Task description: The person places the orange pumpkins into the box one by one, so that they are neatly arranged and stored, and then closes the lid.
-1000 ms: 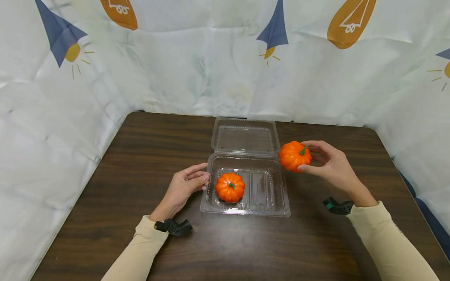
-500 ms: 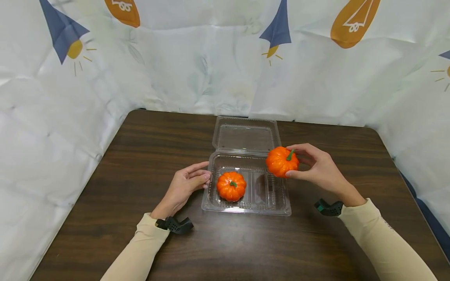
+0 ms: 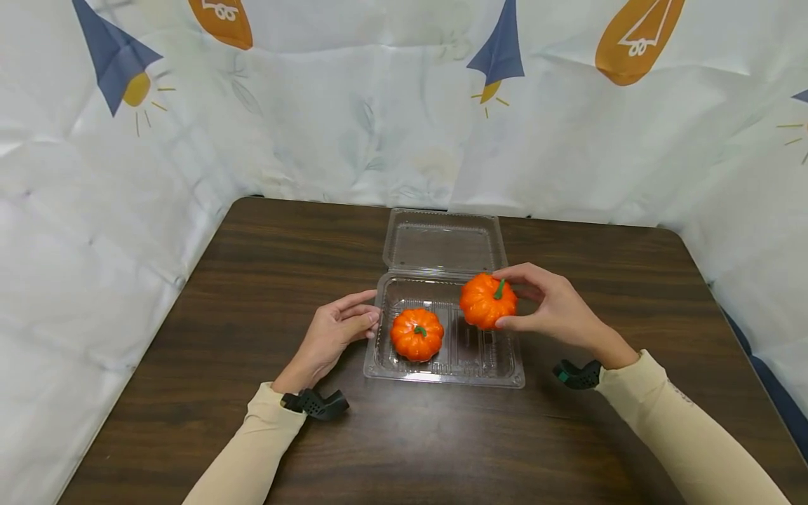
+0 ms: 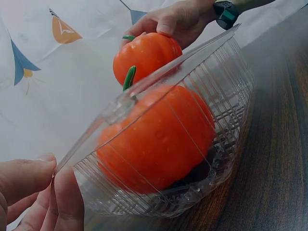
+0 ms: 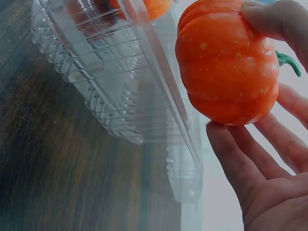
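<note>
A clear plastic clamshell container [image 3: 442,381] lies on the table with its lid [image 3: 445,242] folded back. One small orange pumpkin [image 3: 417,335] with a green stem sits in the left part of its base. My left hand [image 3: 334,333] pinches the container's left rim between thumb and fingers, seen closely in the left wrist view. With my right hand [image 3: 552,305] I grip a second orange pumpkin [image 3: 488,301] by thumb and fingertips. In the right wrist view this held pumpkin [image 5: 228,62] is above the container's rim, its stem tilted toward my palm.
The dark wood-grain table [image 3: 252,280] extends around the container. A white curtain [image 3: 303,126] with printed blue and orange shapes hangs behind the table and at its sides. Both wrists wear black bands, such as the left wristband [image 3: 318,405].
My right hand has carried the second pumpkin leftward and a little nearer, from beside the container to over the right part of its base. My left hand keeps its place at the rim.
</note>
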The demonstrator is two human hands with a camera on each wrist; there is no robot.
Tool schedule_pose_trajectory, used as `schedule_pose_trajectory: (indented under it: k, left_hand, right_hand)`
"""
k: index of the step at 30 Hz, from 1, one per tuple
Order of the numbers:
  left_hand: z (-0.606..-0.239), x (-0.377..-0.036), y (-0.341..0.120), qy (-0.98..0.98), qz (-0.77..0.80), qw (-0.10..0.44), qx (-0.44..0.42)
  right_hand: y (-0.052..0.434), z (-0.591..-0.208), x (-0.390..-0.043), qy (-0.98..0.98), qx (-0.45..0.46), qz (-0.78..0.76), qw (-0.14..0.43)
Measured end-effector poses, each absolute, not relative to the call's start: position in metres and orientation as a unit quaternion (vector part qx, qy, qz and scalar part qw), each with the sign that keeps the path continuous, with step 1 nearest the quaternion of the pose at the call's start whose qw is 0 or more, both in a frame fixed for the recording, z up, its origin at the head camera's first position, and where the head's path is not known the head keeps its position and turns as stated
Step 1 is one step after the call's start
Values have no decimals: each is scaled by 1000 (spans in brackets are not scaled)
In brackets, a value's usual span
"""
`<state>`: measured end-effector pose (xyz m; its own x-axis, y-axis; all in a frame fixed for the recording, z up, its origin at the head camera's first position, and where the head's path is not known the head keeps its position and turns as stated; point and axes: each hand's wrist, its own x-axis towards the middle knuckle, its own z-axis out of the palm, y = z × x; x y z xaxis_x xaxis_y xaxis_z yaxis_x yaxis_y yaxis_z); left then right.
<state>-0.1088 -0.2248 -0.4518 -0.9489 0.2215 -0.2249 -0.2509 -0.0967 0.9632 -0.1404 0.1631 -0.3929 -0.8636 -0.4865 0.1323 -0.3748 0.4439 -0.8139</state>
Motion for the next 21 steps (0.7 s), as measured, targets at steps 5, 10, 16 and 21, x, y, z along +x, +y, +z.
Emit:
schedule_pose_trajectory:
  k: [5,10,16,21]
  left_hand:
    - [-450,-108,-224,656,737,160,-15]
    - [-450,-108,-225,653,739,162,-17]
    - [-450,-109,-225,651,741,163,-13]
    - [-451,-109,-225,649,743,161,-11]
  right_hand:
    - [159,-393,-142,854,-265,-442,72]
    - [153,-391,-143,857,-277,-427,84]
    - [150,-391,-143,857,-288,-415,98]
    - [148,-391,-144,864,-296,-393,109]
